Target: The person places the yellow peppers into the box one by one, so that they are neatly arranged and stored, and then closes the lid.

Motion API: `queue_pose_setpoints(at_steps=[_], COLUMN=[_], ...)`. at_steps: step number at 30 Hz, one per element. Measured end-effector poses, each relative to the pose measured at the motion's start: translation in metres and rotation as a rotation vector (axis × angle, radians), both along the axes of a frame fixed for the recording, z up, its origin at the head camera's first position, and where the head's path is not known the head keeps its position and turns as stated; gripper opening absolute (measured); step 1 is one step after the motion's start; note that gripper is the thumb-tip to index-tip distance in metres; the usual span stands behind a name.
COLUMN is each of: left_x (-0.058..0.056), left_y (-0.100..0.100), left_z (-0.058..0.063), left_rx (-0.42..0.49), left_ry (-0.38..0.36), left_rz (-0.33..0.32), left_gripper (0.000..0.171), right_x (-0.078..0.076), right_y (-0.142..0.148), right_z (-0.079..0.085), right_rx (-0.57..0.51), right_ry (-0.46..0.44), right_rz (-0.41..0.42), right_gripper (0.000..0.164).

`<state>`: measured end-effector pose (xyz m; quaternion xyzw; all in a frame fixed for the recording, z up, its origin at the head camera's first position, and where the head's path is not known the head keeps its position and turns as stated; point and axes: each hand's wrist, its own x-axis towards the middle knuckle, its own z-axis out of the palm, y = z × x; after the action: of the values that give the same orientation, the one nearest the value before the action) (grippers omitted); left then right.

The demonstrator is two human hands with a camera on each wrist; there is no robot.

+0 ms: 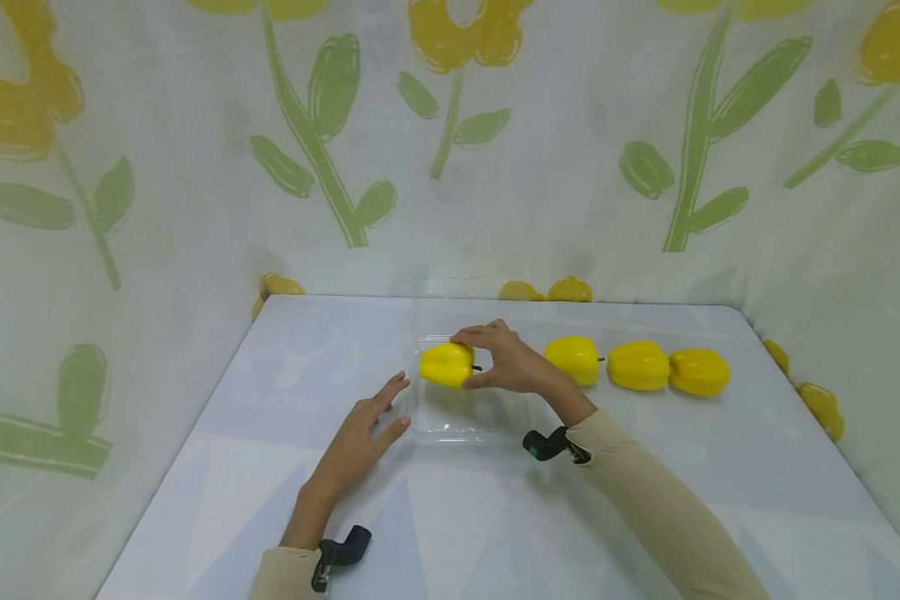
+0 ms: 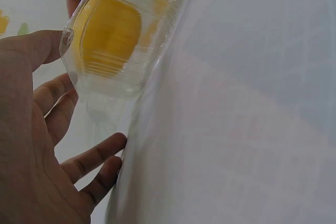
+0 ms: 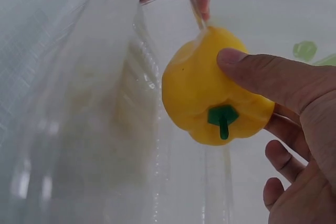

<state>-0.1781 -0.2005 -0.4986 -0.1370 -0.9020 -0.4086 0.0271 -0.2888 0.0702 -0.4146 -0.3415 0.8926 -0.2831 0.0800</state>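
Note:
A yellow toy bell pepper (image 1: pixel 447 365) with a green stem is pinched between the thumb and fingers of my right hand (image 1: pixel 506 362). It lies on its side over the left part of a clear plastic box (image 1: pixel 450 435), its stem toward my right palm. The right wrist view shows the thumb on top of the pepper (image 3: pixel 197 90). Spread fingers mark my left hand (image 1: pixel 356 437), just left of the box. In the left wrist view its thumb tip is right at a corner of the box (image 2: pixel 73 80), and the pepper shows through the clear wall.
Three more yellow bell peppers lie in a row right of the box: a near one (image 1: pixel 572 358) partly behind my right wrist, a middle one (image 1: pixel 637 365) and a far one (image 1: pixel 699 372). Behind the white table (image 1: pixel 270 467) hangs a flower-patterned curtain (image 1: pixel 540 167).

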Motion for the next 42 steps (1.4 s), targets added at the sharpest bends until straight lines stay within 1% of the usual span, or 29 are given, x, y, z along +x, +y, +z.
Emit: queue_pose_setpoints(at_steps=[6,13,19,28,32,35,42], left_x=[0.0,0.001,0.0,0.002,0.002,0.001,0.001], left_y=[-0.001,-0.001,0.0,-0.001,-0.001,-0.001,-0.001], left_z=[-0.001,0.002,0.001,0.0,-0.001,-0.002,-0.002], left_rx=[-0.001,-0.006,-0.028,-0.02,-0.019,-0.014,-0.021], left_ry=[-0.002,-0.018,-0.006,-0.011,-0.005,-0.008,-0.002], left_rz=[0.003,0.011,0.016,0.011,0.012,0.014,0.017], left_gripper=[0.061,0.061,0.062,0.061,0.062,0.062,0.063], right_x=[-0.003,-0.005,-0.008,-0.004,-0.001,0.001,0.006], right_y=[-0.005,-0.007,-0.008,-0.01,-0.01,-0.007,0.005], right_z=[-0.004,-0.009,-0.014,-0.012,-0.009,-0.008,0.0], right_rx=[0.016,0.023,0.044,0.109,0.11,0.101,0.049], right_ry=[-0.013,-0.032,-0.043,-0.089,-0.103,-0.085,-0.003], right_rz=[0.012,0.015,0.012,0.011,-0.004,-0.021,-0.041], right_gripper=[0.069,0.069,0.069,0.075,0.079,0.079,0.074])
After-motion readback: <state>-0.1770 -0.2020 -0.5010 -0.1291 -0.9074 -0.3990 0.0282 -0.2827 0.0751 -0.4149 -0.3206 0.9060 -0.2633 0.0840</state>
